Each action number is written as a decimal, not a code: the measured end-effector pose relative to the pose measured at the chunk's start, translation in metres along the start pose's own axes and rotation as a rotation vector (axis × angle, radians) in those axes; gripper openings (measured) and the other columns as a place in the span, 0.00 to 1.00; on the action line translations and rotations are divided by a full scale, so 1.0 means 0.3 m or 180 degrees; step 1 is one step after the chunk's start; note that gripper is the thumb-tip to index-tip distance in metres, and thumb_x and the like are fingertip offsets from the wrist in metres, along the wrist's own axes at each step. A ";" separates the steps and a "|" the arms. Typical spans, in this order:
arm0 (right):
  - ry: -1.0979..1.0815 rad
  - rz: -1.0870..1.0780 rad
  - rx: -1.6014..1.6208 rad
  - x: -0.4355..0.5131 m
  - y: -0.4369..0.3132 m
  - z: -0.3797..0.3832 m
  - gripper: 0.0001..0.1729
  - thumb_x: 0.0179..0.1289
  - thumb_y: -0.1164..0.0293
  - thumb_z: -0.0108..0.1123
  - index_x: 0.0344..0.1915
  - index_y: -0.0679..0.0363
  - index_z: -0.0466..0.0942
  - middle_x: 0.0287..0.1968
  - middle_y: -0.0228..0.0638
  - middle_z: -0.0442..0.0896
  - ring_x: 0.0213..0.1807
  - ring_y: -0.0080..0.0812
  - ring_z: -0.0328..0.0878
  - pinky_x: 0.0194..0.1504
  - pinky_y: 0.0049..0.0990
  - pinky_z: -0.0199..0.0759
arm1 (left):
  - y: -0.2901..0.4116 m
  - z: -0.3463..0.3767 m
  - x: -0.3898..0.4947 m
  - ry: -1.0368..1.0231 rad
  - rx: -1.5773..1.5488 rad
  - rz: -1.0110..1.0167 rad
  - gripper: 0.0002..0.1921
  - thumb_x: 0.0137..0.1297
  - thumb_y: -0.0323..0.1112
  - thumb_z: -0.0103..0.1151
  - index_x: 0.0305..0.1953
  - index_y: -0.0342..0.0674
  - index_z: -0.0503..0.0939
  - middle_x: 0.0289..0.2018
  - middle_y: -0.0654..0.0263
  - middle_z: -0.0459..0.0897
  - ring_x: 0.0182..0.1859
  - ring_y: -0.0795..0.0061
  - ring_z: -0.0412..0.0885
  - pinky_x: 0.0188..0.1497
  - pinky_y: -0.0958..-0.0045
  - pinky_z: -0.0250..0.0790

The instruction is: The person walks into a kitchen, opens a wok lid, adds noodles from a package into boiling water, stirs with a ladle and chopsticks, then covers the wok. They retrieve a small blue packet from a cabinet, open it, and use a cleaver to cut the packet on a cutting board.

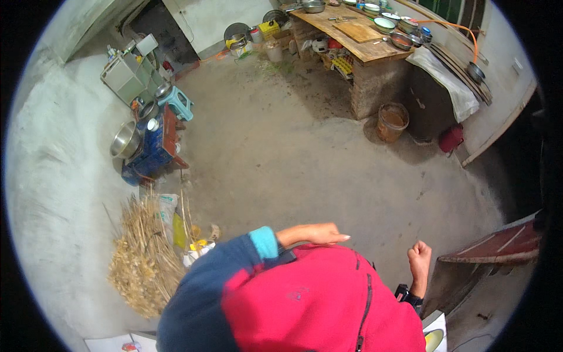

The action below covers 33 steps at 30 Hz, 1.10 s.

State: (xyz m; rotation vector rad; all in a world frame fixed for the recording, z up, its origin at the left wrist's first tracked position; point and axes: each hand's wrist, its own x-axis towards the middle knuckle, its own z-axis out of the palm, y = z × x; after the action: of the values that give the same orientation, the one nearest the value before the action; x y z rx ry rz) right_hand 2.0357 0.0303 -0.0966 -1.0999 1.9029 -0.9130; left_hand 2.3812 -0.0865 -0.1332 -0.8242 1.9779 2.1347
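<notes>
My left hand (314, 233) reaches across the front of my red and navy jacket (316, 299), close to its upper edge. Its palm side is turned away, so whether the fingers hold anything is hidden. On the right, my right hand (420, 259) is raised beside the jacket with its fingers curled into a fist, and nothing shows in it. A black band (407, 295) is strapped around that wrist. Beyond both hands lies a bare concrete floor (286, 176).
A brick-based counter (321, 26) at the back holds bowls (385, 25) and a cutting board (358, 31). In front stands a bucket (391, 123). Leftward are a blue and red table (158, 136), a stool (178, 102) and dried stalks (145, 255). A red-brown panel (495, 242) stands at right.
</notes>
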 end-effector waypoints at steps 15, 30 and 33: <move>-0.1437 -0.0828 -0.0652 0.970 -0.442 0.516 0.22 0.51 0.78 0.58 0.14 0.56 0.52 0.16 0.18 0.54 0.21 0.14 0.49 0.19 0.23 0.44 | -0.149 -0.402 -0.149 0.1625 -0.1531 -0.0376 0.34 0.70 0.60 0.44 0.33 0.27 0.81 0.24 0.69 0.78 0.29 0.79 0.71 0.32 0.67 0.68; -0.2431 -0.0997 -0.0444 1.688 -0.830 1.113 0.29 0.63 0.69 0.62 0.14 0.52 0.51 0.17 0.16 0.52 0.21 0.13 0.45 0.20 0.23 0.39 | -0.242 -0.970 -0.179 0.3370 -0.1424 -0.0219 0.27 0.64 0.47 0.60 0.18 0.46 0.53 0.18 0.78 0.51 0.22 0.86 0.52 0.22 0.73 0.47; -0.2614 -0.1047 -0.0453 1.737 -0.867 1.234 0.29 0.64 0.68 0.62 0.14 0.52 0.51 0.17 0.15 0.52 0.21 0.13 0.44 0.20 0.23 0.38 | -0.262 -1.046 -0.174 0.3497 -0.1870 -0.0382 0.28 0.67 0.55 0.53 0.15 0.47 0.58 0.15 0.78 0.56 0.20 0.86 0.54 0.21 0.73 0.47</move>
State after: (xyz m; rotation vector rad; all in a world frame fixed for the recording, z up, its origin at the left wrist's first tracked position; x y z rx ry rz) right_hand 2.2647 -0.6155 -0.1786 -1.5942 1.1339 -0.3765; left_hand 2.5561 -0.3598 -0.1790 -2.5525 1.4065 2.4392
